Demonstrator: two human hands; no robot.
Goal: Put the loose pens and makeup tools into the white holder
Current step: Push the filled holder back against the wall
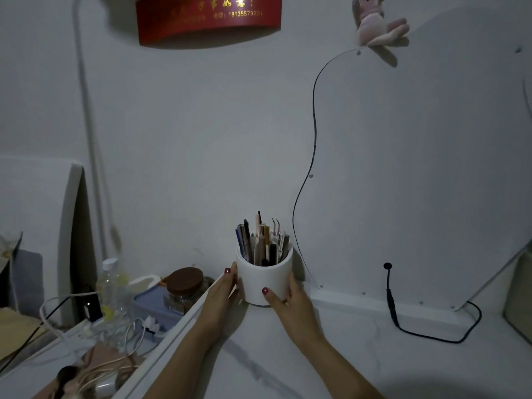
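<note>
The white marbled surface (359,355) fills the lower centre and right of the frame; no loose pens or makeup tools are seen lying on the part in view. The mirror panel (417,168) stands at the right against the wall, its black cable (437,338) trailing over the surface.

The white holder (266,279) stands upright at lower centre of the frame, close to the wall and just beside the mirror's lower left edge. It is packed with pens and makeup tools (263,243), all standing upright (tweezers among them, judging by the paired tips).

The left hand (223,292) has straight fingers laid flat on the holder's left side. The right hand (288,300) is curled round its right side, thumb on the front: a grip clamped on the holder.

Judgement: the loading appears complete; what remains is likely only seating the holder. The dim lower-left clutter, around the brown-lidded jar (184,286), may hide a stray item; I cannot tell.
</note>
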